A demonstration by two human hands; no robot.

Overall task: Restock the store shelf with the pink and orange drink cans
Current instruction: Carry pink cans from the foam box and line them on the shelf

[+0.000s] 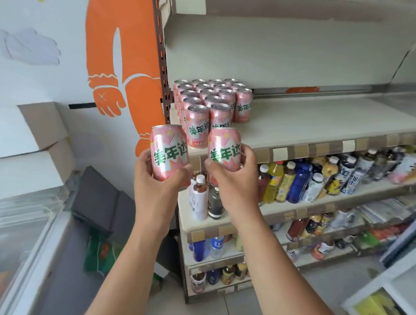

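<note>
My left hand (160, 183) grips a pink drink can (167, 150) with green lettering, tilted slightly left. Beside it my right hand (234, 181) grips a second pink can (224, 147), held upright. Both cans are raised just in front of the edge of the pale shelf (314, 122). On the left end of that shelf stand several pink cans (211, 101) in rows, reaching from the back to the front edge. No orange cans are in view.
The shelf to the right of the can rows is bare. Lower shelves hold several drink bottles (295, 182). A brown perforated upright (163, 57) borders the shelf on the left. A glass-topped freezer (14, 238) and cardboard boxes (33, 132) stand at left.
</note>
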